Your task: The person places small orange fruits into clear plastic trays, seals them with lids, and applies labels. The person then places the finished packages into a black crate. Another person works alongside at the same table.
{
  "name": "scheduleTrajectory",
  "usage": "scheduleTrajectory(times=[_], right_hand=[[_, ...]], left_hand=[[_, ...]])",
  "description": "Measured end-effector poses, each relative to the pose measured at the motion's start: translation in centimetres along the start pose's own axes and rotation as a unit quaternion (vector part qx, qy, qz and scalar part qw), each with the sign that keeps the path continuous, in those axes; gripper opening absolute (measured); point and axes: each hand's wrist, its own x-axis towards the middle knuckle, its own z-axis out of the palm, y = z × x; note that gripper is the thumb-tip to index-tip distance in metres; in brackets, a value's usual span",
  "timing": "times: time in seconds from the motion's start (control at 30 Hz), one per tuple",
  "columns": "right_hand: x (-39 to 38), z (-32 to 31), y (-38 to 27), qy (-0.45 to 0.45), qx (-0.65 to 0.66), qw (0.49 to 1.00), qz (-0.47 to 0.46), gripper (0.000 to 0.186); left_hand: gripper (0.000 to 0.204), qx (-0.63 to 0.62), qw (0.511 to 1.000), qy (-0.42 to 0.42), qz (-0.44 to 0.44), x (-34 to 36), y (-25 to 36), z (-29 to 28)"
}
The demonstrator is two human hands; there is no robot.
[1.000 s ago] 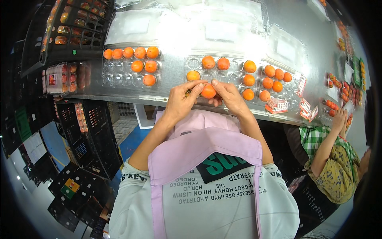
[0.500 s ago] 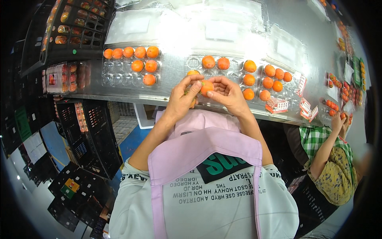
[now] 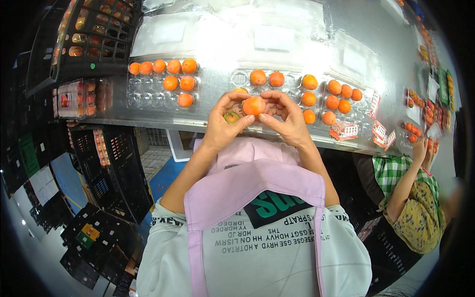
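Observation:
At the table's near edge, an orange persimmon [image 3: 254, 105] is held between the fingertips of my left hand [image 3: 220, 124] and my right hand [image 3: 288, 122]. A second persimmon [image 3: 231, 117], its leafy green cap showing, lies in the curl of my left hand. Just beyond my hands is a clear plastic tray with round cups; persimmons [image 3: 309, 81] sit in some of its cups, and my hands hide its near part. Another clear tray [image 3: 147, 100] to the left holds several persimmons, mostly in its far row. To the right, a third tray holds more persimmons [image 3: 332, 102].
Red-and-white printed cards [image 3: 345, 130] lie at the table's right front. Stacked clear packaging [image 3: 274, 38] covers the back. A black crate [image 3: 106, 29] with packed fruit stands at the far left. At the right, a co-worker's hand [image 3: 420, 148] handles packed fruit.
The persimmon between my hands has turned and shifted slightly left. My left fingers have opened around it, so the second persimmon's green cap now shows. The trays look unchanged.

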Motion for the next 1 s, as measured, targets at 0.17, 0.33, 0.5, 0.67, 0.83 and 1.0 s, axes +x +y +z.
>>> scheduleTrajectory(times=[0.17, 0.33, 0.5, 0.67, 0.83, 1.0], right_hand=[[0.0, -0.1, 0.6, -0.012, 0.029, 0.999, 0.031, 0.041], [0.0, 0.0, 0.7, -0.013, 0.013, 1.000, 0.011, 0.038], [-0.3, -0.5, 0.8, -0.008, -0.048, 0.999, -0.010, 0.035], [-0.5, -0.8, 0.3, -0.005, 0.061, 0.997, 0.046, 0.029], [-0.4, -0.3, 0.5, 0.020, 0.027, 0.999, 0.034, 0.024], [0.0, -0.9, 0.7, 0.033, -0.001, 0.997, 0.072, 0.023]], left_hand=[[0.040, 0.108, 0.992, -0.010, 0.067, -0.1, 0.2, -0.1], [0.040, 0.143, 0.985, -0.008, 0.095, 0.0, -0.1, 0.3], [0.039, 0.194, 0.979, -0.012, 0.067, -0.1, 0.6, 0.8], [0.039, 0.064, 0.998, -0.026, 0.000, 0.2, -0.2, 0.2], [0.040, 0.062, 0.998, -0.014, 0.007, 0.3, -0.6, 0.1], [0.043, 0.227, 0.972, -0.056, 0.031, 0.1, 0.3, 0.5]])
